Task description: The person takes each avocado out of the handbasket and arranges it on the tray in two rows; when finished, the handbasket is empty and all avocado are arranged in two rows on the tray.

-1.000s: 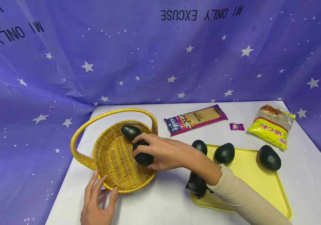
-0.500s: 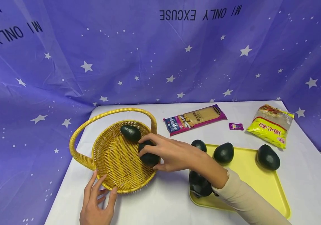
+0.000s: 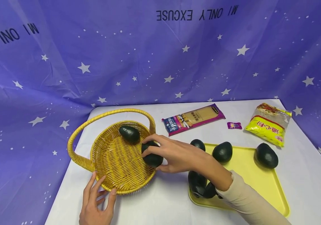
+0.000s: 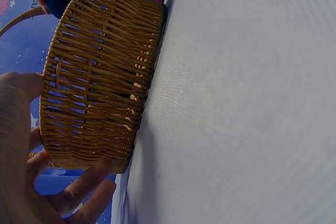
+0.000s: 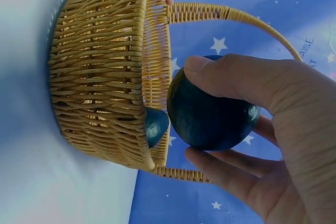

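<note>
My right hand (image 3: 174,154) pinches a dark green avocado (image 5: 210,111) between thumb and fingers, holding it over the right side of the yellow wicker basket (image 3: 121,187). Another avocado (image 3: 129,134) lies inside, against the basket's back wall. At the front left, my left hand (image 3: 96,200) holds the basket rim, with fingers on both sides of the wall in the left wrist view. Several more avocados, one of them (image 3: 223,152) near the back edge, rest on a yellow tray (image 3: 250,181). My right forearm hides part of the tray and what lies there.
A long noodle packet (image 3: 194,119) lies behind the basket and tray. To its right are a small purple packet (image 3: 234,125) and a yellow food bag (image 3: 270,125). The basket's tall handle (image 3: 112,112) arches over its back side. Star-patterned purple cloth hangs behind the table.
My right hand has moved a little to the right with the avocado, from inside the basket toward its right rim. The left hand stays at the rim.
</note>
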{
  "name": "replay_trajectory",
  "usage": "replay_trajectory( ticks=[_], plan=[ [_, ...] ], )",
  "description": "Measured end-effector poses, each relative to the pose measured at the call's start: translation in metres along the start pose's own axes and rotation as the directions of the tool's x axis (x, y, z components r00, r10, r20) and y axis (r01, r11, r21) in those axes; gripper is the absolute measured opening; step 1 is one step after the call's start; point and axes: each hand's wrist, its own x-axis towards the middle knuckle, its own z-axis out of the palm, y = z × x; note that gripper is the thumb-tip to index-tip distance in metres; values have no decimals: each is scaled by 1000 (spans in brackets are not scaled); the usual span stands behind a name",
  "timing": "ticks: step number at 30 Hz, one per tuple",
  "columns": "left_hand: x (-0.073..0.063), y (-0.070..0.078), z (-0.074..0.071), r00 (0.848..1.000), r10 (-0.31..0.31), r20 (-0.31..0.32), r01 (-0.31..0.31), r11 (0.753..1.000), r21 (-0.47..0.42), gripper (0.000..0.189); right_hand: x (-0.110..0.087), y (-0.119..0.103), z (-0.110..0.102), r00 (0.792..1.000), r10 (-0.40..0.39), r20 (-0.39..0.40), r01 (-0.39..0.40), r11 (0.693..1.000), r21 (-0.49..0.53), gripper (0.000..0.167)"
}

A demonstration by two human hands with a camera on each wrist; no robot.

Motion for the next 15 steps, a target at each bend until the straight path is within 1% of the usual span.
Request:
replay_trajectory(
  ticks=[5, 9, 15],
  plan=[
    [0, 1, 0, 1000, -6, 4, 6, 1000, -6, 56, -9, 0, -1, 1000, 19, -17, -19, 1000, 9, 53],
    [0, 1, 0, 1000, -5, 5, 5, 1000, -5, 56, -17, -2, -3, 998, 61, -5, -61, 998, 4, 55],
    [-1, 0, 0, 1000, -3, -1, 3, 1000, 0, 57, -28, -3, -4, 996, 84, -14, -84, 996, 13, 55]
  ],
)
